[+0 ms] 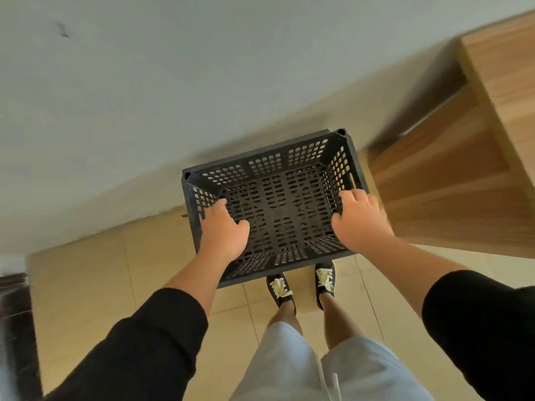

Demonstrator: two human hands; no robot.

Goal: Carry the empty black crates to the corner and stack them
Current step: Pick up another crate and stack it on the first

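An empty black perforated crate (278,204) hangs in front of me, above the tiled floor and close to the white wall. My left hand (224,227) grips its left rim, fingers curled over the edge. On the opposite side, my right hand (360,219) grips the right rim the same way. The crate's inside is bare, and the floor shows through its holes. No other crate is in view.
A white wall (144,96) runs across the top, meeting the beige tiled floor (101,285). A wooden door or cabinet (463,169) stands to the right of the crate. My feet in dark shoes (301,285) stand just behind the crate. Dark furniture (14,328) sits at the far left.
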